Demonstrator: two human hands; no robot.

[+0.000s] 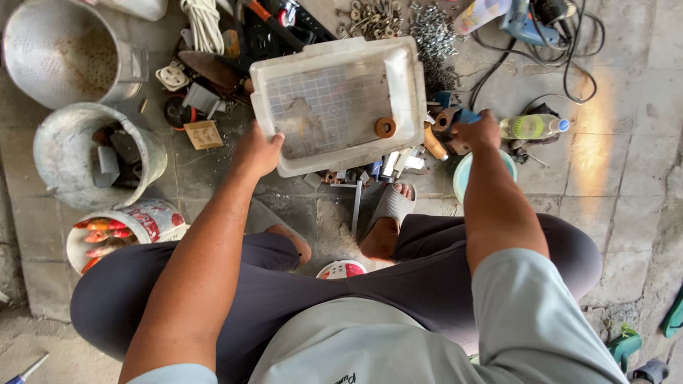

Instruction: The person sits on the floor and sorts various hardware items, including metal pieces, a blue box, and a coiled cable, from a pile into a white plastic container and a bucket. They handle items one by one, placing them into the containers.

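Head view shows us the white, translucent, rectangular plastic tray [334, 107] tilted above the cluttered floor, in the middle. Our left hand [257, 151] grips its near-left edge, fingers closed on the rim. Our right hand [478, 131] is closed around a blue-handled tool [466, 116] at the tray's right. A rusty round ring [385, 127] lies inside. We judge the tray light, stiff and somewhat slippery; its rim is best to hold.

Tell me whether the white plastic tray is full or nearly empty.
Nearly empty. The white plastic tray, held at its edge by the left hand, shows its bare gridded bottom, with only a brown ring and some dirt.
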